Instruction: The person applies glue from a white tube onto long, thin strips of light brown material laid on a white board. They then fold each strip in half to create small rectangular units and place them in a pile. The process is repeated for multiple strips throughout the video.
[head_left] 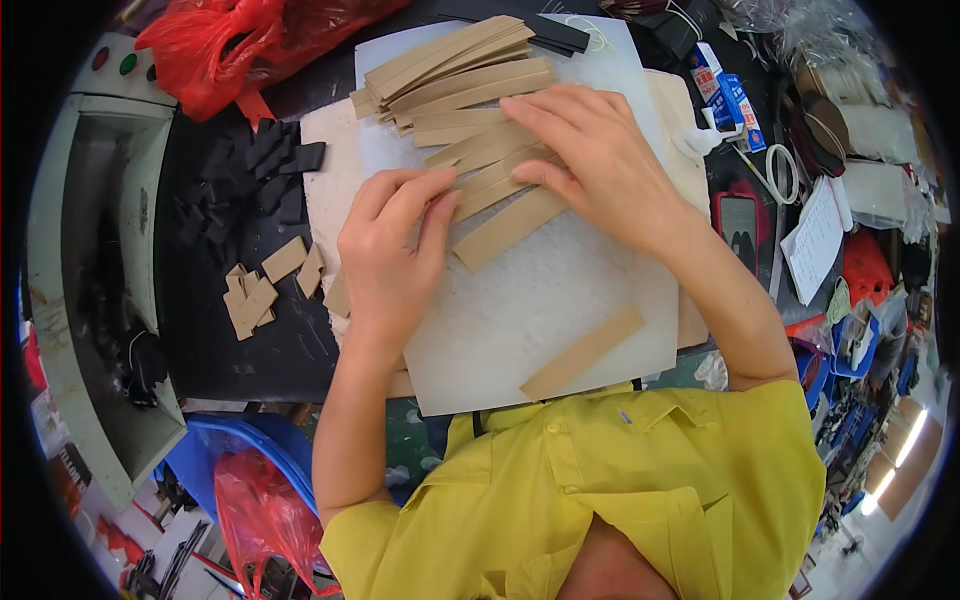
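Observation:
A fan of flat tan strips (500, 155) lies on a whitish translucent sheet (600, 290). My left hand (395, 235) pinches the left end of one tan strip between thumb and fingertips. Over the right ends of the strips rests my right hand (605, 165), its thumb and index finger spread apart and touching the strips. Just below both hands is a separate tan strip (508, 230). Another single strip (583, 355) sits near the sheet's front edge. Beyond my hands a thick stack of tan strips (450, 65) is piled. Curled fingers partly hide the pinched end.
Left of the sheet are short folded tan pieces (250, 300) and a heap of black pieces (255, 175). A red plastic bag (235, 50) lies at the back left. On the right are a small white bottle (700, 138), blue-and-white boxes (727, 95), a phone (738, 225) and a notebook (812, 240).

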